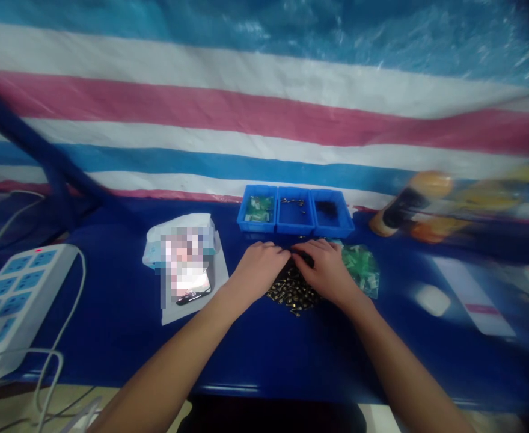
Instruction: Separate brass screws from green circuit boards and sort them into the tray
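1. Writing: nothing legible. The print on the packet [184, 258] is pixelated. The orange-capped bottle [409, 204] and the white card [469, 294] with a pink stripe are too blurred to read.
2. Around: your phone [193, 295] lies on the packet, over a white paper sheet [219, 273]. Far left on the blue surface [111, 337] sits a white power strip [21, 294] with blue panels, a lit red light and white cables [66, 313]. A striped tarp [246, 120] hangs behind.
3. Just ahead of your hands: three blue plastic bins [295, 227], side by side. Left holds green packets, middle small dark-and-gold parts, right a dark tangle.
4. Your left hand [259, 270] and right hand [323, 270] lie flat, palms down, close together on a black piece [301, 260]. Grip unclear.
5. A loose pile of small black-and-gold parts [292, 293] spreads below your hands. A clear bag of green parts [360, 270] sits just beside your right hand.
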